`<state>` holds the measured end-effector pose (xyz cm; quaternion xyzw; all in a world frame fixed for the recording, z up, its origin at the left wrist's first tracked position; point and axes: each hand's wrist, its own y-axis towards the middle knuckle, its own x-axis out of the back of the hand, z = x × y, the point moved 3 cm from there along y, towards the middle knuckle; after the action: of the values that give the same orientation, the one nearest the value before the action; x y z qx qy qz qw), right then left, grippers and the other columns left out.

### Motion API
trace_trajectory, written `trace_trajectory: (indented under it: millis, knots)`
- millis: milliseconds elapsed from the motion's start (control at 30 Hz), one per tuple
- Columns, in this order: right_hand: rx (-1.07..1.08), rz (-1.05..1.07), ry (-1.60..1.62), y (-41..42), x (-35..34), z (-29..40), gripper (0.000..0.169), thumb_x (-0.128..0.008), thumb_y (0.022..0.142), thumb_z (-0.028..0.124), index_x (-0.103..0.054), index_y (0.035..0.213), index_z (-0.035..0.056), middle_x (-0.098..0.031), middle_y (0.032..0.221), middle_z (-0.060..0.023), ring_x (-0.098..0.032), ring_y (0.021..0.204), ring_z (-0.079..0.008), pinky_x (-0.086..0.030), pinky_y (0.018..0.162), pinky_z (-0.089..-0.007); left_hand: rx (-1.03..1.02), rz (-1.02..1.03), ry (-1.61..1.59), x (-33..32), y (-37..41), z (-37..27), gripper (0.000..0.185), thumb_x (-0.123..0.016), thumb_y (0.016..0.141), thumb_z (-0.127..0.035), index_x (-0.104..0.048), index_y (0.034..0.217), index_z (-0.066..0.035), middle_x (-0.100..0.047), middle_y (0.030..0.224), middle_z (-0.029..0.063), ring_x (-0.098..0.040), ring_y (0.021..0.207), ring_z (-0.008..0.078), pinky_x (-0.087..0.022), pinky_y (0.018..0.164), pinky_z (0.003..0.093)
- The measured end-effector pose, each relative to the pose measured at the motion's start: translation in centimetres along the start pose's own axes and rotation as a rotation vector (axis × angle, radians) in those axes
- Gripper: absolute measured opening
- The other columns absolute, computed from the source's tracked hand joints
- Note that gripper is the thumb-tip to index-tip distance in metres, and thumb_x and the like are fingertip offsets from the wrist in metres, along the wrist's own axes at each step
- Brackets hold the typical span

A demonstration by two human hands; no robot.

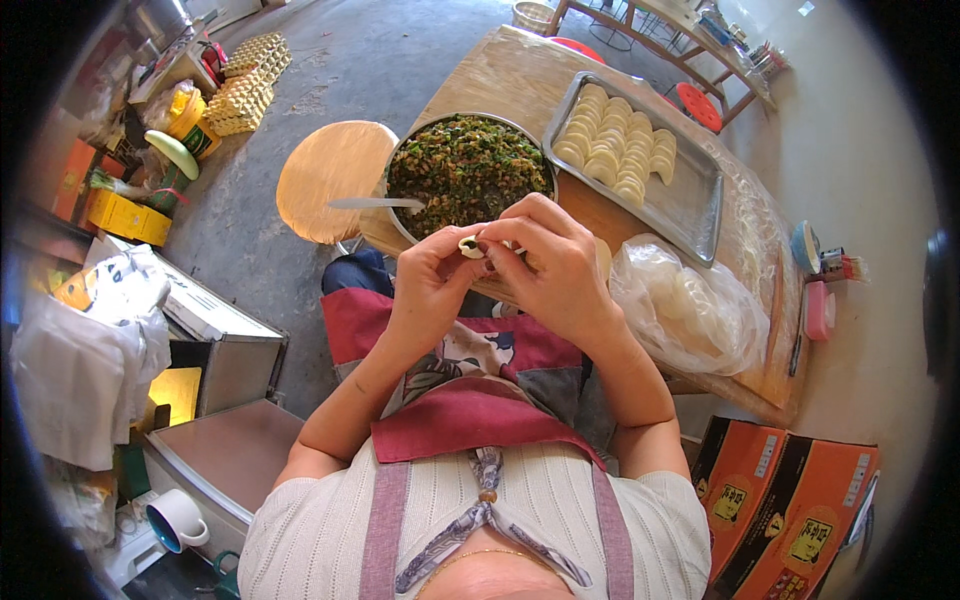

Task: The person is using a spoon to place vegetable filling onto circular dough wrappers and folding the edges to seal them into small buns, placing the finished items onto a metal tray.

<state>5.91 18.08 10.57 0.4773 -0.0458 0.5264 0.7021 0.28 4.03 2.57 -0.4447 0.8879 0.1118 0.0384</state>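
Between both hands, over the table's near edge, is a small dough wrapper point(472, 247) folded around dark filling, one end of it gaping. My left hand point(435, 274) pinches it from the left, and my right hand point(551, 262) holds its other side with thumb and fingers. Just beyond the hands stands a large round metal bowl of chopped green and brown filling point(469, 169), a flat pale utensil point(375, 203) resting across its left rim. To its right, a metal tray point(686, 217) bears rows of crescent-shaped dumplings point(619, 142). A clear plastic bag of dough wrappers point(690, 311) lies near my right forearm.
The wooden table point(502, 64) carries a rolling pin-like stick point(776, 311) at right. Left of it stands a round wooden stool point(330, 180). Orange cartons point(795, 510) stand low right; a cabinet point(232, 442), a mug point(178, 520) and plastic bags point(75, 360) are at left.
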Motion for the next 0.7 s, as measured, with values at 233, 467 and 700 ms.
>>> trace_trajectory:
  millis: [233,467,700]
  knots:
    - [-0.243,-0.049,-0.014,0.6,-0.3,-3.3,0.008,-0.071,0.081,-0.001,-0.069,0.089,0.0011,-0.068,0.092,-0.0119,-0.066,0.074,-0.0276,-0.053,0.064,-0.0365,0.041,-0.012,-0.136,-0.1,0.1,-0.2,0.034,-0.064,0.096,-0.002,-0.062,0.129,0.004,-0.071,0.108,0.0084,-0.068,0.092,0.0123,-0.055,0.085,0.0262]
    - [-0.035,0.012,0.054,-0.3,-0.6,-2.6,0.019,-0.072,0.077,-0.002,-0.072,0.095,0.0047,-0.066,0.097,-0.0114,-0.065,0.088,-0.0275,-0.053,0.072,-0.0370,0.029,-0.023,-0.143,0.3,0.1,-0.2,0.031,-0.060,0.094,0.004,-0.063,0.125,0.006,-0.067,0.110,0.0082,-0.065,0.099,0.0120,-0.057,0.089,0.0277]
    - [0.174,0.077,-0.112,-0.1,-0.1,-0.1,0.021,-0.074,0.072,0.004,-0.068,0.092,0.0067,-0.060,0.094,-0.0076,-0.062,0.085,-0.0269,-0.053,0.072,-0.0386,-0.013,-0.046,-0.049,0.1,0.1,-0.1,0.031,-0.061,0.092,0.004,-0.065,0.123,0.006,-0.067,0.108,0.0072,-0.066,0.095,0.0108,-0.054,0.083,0.0242]
